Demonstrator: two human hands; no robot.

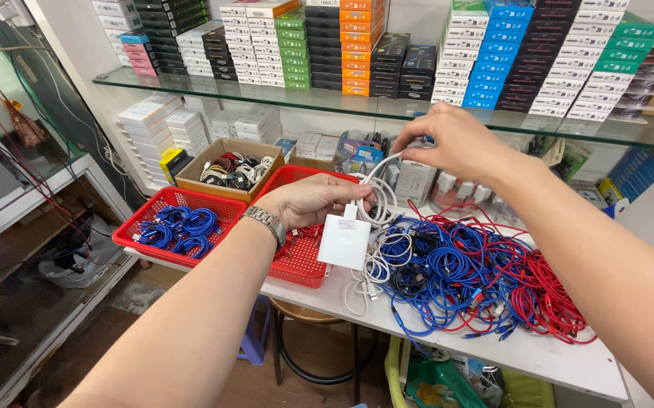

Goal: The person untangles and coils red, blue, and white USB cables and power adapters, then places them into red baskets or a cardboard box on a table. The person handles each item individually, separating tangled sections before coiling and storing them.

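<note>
The left hand, a metal watch on its wrist, pinches a coiled white cable above the worktop, with a white square charger block hanging below its fingers. The right hand is raised just beside it, fingertips closed on the same cable's upper loop. Under them a tangled heap of blue and red cables covers the worktop's middle, with a few white and black coils at its left side. At the left edge sit two red baskets: the nearer-left basket holds blue cable bundles, and the other basket lies partly beneath the left hand. Behind them stands a cardboard box of mixed cables. A glass shelf above carries stacked coloured boxes.
</note>
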